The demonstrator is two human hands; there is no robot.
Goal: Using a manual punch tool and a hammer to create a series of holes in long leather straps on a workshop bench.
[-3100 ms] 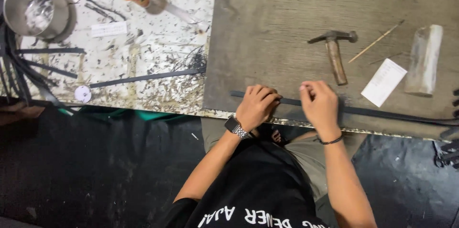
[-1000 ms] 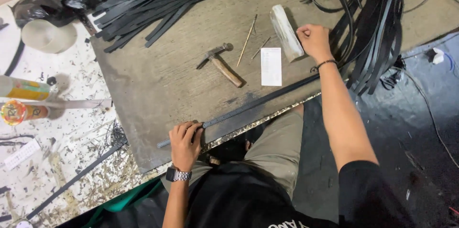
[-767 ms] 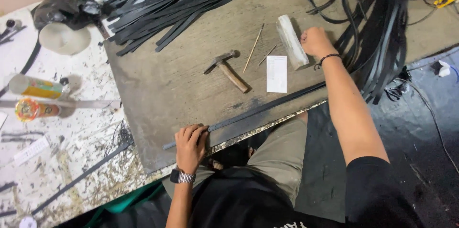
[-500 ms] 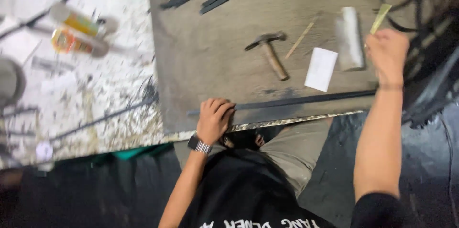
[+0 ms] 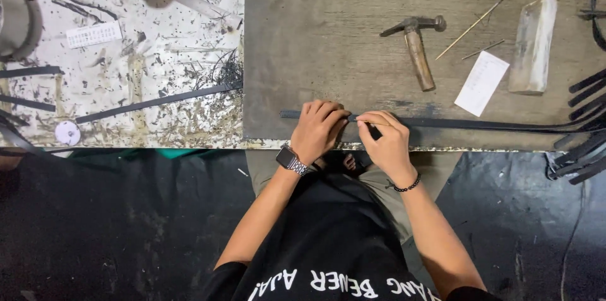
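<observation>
Where the dark board meets its near edge, a long thin black strip [image 5: 480,123] is laid flat, running from the left hand out to the right side. Beyond it on the board [image 5: 315,36] are seen a wooden-handled hammer [image 5: 416,48], two thin sticks [image 5: 470,19], a white paper slip [image 5: 482,82] and a pale oblong block [image 5: 533,45], all well apart from the strip. More black strips [image 5: 584,143] are piled at the right edge. The strip's left end is pressed down under the curled fingers of the left hand [image 5: 319,129]. Just beside it, the right hand [image 5: 386,140] is closed, thumb and forefinger pinched on a thin stick-like tool set against the strip. The strip appears matte, narrow and straight.
</observation>
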